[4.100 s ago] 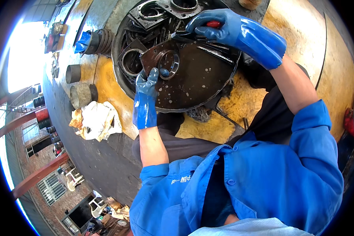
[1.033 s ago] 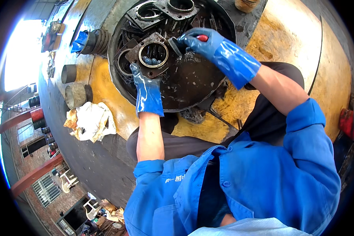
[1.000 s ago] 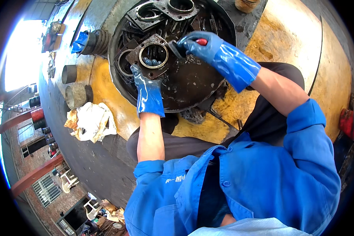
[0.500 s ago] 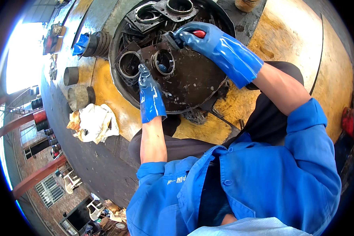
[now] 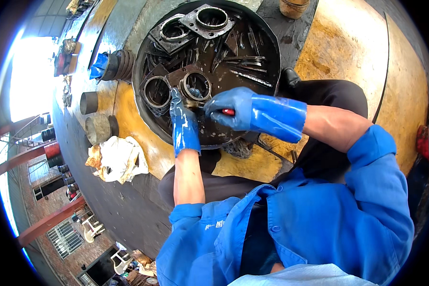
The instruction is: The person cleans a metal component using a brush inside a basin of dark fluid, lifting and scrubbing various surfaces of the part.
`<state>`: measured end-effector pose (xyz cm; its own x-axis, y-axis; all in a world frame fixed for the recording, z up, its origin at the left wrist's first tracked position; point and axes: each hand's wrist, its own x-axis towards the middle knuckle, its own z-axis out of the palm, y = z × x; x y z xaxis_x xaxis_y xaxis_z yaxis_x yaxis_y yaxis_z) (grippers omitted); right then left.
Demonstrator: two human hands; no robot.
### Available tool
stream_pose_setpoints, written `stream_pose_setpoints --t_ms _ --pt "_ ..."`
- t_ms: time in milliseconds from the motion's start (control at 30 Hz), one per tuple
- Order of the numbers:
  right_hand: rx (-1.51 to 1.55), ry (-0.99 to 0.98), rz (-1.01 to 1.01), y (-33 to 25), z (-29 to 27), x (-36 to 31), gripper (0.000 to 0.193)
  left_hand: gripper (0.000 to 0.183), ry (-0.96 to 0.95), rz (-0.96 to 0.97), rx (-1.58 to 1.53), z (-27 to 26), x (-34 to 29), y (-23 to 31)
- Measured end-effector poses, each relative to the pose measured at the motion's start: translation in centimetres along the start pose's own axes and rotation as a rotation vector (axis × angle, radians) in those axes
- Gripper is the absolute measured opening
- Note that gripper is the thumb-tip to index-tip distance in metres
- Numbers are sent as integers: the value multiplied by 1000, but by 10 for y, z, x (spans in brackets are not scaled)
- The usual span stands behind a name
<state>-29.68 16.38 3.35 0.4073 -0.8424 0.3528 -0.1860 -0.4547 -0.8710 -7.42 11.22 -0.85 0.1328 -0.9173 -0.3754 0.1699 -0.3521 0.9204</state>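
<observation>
My blue-gloved left hand [image 5: 182, 119] grips a dark metal flange with a round collar [image 5: 178, 77] inside a wide black pan. Its blue fingertips show through the ring. My right hand [image 5: 236, 107], also gloved in blue, is closed around a red-handled brush [image 5: 228, 112]. The brush's head lies against the near side of the collar, partly hidden by my fingers. A second flanged ring [image 5: 147, 90] rests just left of the held one. Two more flanged rings, one at the top [image 5: 188, 20] and one beside it [image 5: 156, 38], lie farther back.
The round pan [image 5: 277, 52] holds dark liquid and several thin metal strips [image 5: 245, 59]. Left of it lie a white rag [image 5: 121, 159], metal sleeves [image 5: 97, 128] and a stack of rings [image 5: 124, 64]. A brown bucket [image 5: 293, 8] stands at the back right.
My right hand has moved the brush nearer, from the collar's far right side to its near edge. The metal strips at the pan's right are uncovered. My left hand keeps its grip.
</observation>
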Motion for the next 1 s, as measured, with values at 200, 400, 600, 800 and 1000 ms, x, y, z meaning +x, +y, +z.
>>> stream_pose_setpoints --t_ms 200,400,600,800,1000 --pt "-185 30 263 22 -49 13 22 65 -1 -46 -53 -15 3 17" --pt "123 282 417 29 -79 31 29 62 -43 -128 -25 -18 -22 30" --pt "478 269 447 36 -59 31 30 58 -49 -157 14 -7 -39 34" --pt "864 310 438 36 -59 33 35 54 -54 -155 26 -1 -41 30" --pt "777 275 437 21 -62 37 34 51 -26 -131 24 -1 -28 19"
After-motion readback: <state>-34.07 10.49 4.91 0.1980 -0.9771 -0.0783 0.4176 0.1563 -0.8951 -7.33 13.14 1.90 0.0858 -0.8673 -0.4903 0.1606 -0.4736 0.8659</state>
